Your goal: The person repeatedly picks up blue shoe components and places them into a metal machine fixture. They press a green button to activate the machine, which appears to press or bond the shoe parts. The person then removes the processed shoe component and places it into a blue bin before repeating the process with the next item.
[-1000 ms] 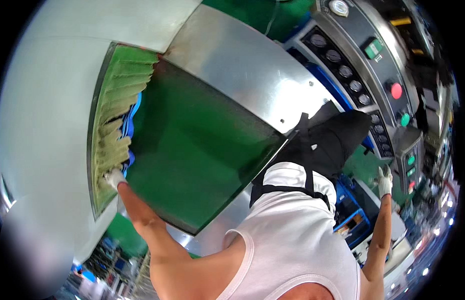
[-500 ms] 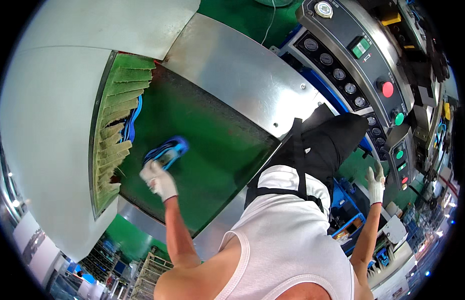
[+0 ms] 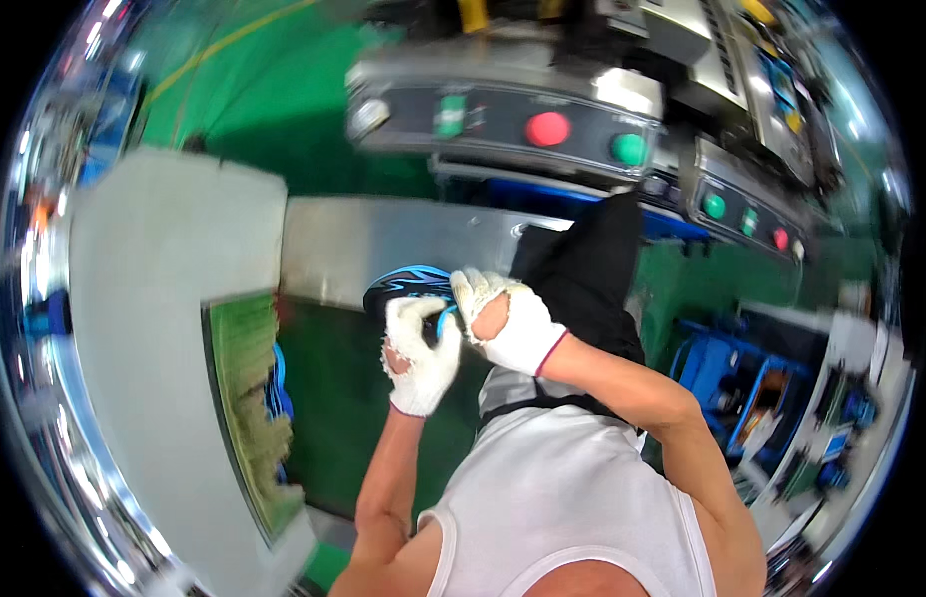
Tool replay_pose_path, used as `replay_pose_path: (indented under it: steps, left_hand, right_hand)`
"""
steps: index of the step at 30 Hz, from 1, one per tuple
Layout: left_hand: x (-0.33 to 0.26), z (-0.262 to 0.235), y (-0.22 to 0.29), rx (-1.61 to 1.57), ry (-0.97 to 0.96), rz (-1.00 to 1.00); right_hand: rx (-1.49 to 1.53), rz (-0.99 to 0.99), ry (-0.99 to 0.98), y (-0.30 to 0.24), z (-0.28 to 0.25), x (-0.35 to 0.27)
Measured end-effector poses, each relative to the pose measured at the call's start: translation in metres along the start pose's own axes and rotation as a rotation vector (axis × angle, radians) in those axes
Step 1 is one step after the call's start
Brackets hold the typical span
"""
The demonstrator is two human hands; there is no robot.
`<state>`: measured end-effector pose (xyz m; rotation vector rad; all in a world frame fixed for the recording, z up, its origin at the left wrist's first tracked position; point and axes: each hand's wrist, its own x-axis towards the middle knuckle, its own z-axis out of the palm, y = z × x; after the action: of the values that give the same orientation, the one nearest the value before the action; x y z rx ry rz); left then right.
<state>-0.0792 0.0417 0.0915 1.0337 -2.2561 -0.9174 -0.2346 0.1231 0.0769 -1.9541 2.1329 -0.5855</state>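
Gripping shoe (image 3: pixel 401 283) two-handed over belt (image 3: pixel 328 398)'s far edge, right hand (image 3: pixel 511 323) now joining left hand (image 3: pixel 420 360), so handling's now shared.

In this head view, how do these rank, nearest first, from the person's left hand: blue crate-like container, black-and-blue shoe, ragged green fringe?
From the white-gloved left hand:
1. Black-and-blue shoe: touching it.
2. Ragged green fringe: apart, to the left.
3. Blue crate-like container: farthest, at right.
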Motion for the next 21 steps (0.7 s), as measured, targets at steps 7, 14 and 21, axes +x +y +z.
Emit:
replay_pose_path:
  steps: [7,14,21]
  left_hand:
    - [0.091,0.091,0.180,-0.222,-0.562,0.785]
    - [0.186,0.203,0.358,-0.151,-0.404,1.108]
    - [0.335,0.447,0.440,-0.024,-0.408,0.691]
  right_hand:
    - [0.433,0.459,0.375,0.097,-0.113,-0.126]
    - [1.181,1.238,0.909,0.111,-0.130,-0.284]
    - [1.283,1.515,1.459,0.138,-0.083,-0.341]
